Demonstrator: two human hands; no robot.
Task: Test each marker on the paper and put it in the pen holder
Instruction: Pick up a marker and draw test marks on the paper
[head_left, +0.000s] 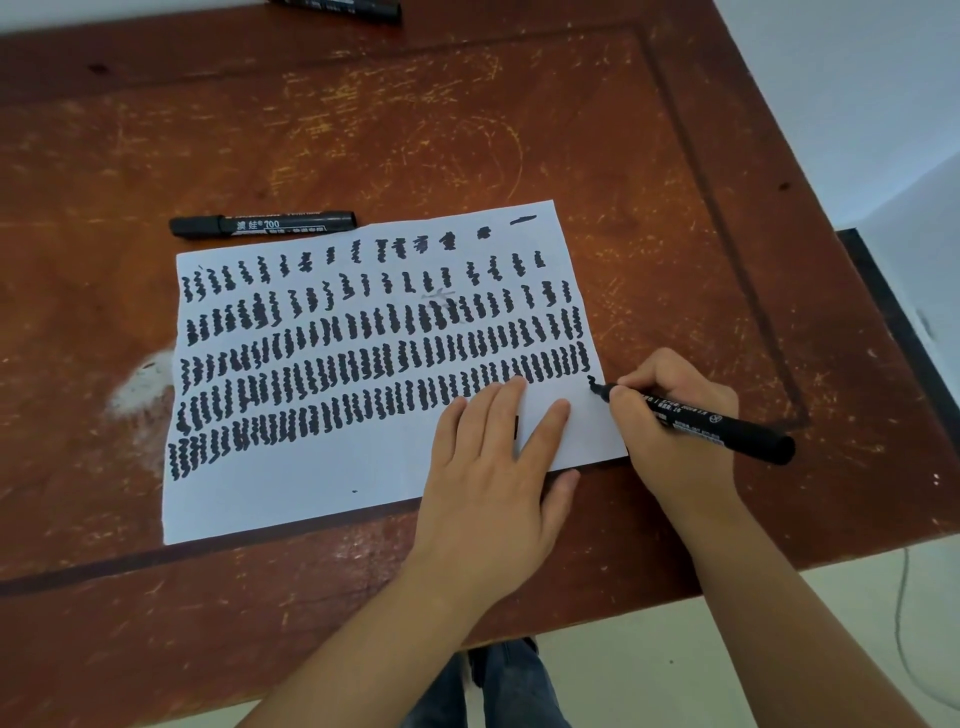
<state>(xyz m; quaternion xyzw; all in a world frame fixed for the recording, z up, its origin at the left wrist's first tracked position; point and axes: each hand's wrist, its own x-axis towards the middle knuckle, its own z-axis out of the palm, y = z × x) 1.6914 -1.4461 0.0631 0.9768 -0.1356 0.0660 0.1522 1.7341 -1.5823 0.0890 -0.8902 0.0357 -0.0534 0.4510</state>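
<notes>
Black marker (696, 418) pinched in my right hand (675, 415), tip on paper (311, 483), barrel pointing right; left hand (493, 467) flat.

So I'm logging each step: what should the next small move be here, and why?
Probably finish the squiggle. The right hand grips the marker with its tip on the paper by a fresh short mark, and the left hand presses the sheet flat.
</notes>
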